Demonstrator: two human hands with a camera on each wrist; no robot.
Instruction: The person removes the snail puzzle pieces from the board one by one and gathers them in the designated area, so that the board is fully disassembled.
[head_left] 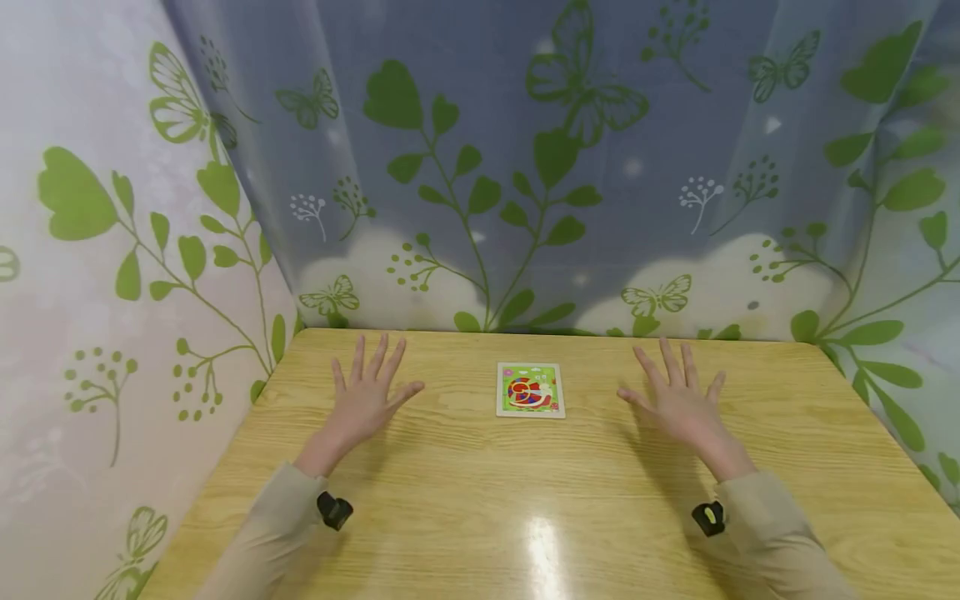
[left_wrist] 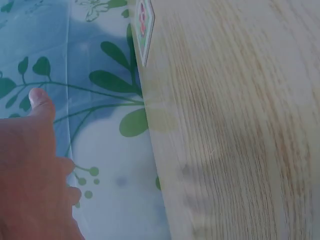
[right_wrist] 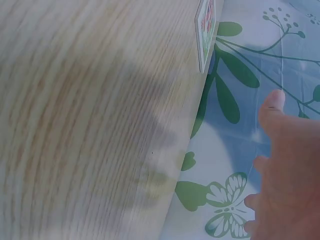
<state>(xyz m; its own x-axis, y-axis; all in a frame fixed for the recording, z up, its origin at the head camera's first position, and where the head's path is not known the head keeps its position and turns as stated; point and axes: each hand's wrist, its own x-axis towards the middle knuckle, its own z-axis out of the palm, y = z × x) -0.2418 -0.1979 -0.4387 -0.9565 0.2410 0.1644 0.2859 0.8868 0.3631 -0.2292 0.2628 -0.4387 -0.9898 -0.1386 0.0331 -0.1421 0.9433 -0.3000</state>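
Observation:
A small square picture puzzle board (head_left: 530, 390) with a pale frame lies flat toward the far side of the table, showing a red and blue snail-like picture on green. To its left, my left hand (head_left: 365, 402) hovers over the wood with fingers straight and spread, holding nothing. My right hand (head_left: 682, 408) mirrors it on the other side, fingers fanned out and bare. Both wrist views catch an edge of the board, near the left hand's thumb (left_wrist: 41, 102) and the right hand's thumb (right_wrist: 271, 107). Neither hand touches the board.
The light wooden table (head_left: 450, 500) spans the foreground, with a bright glare spot near the front. A curtain (head_left: 480, 208) printed with green leaves and butterflies hangs right behind its far edge and along both sides. Dark wrist devices (head_left: 333, 510) sit at the sleeves.

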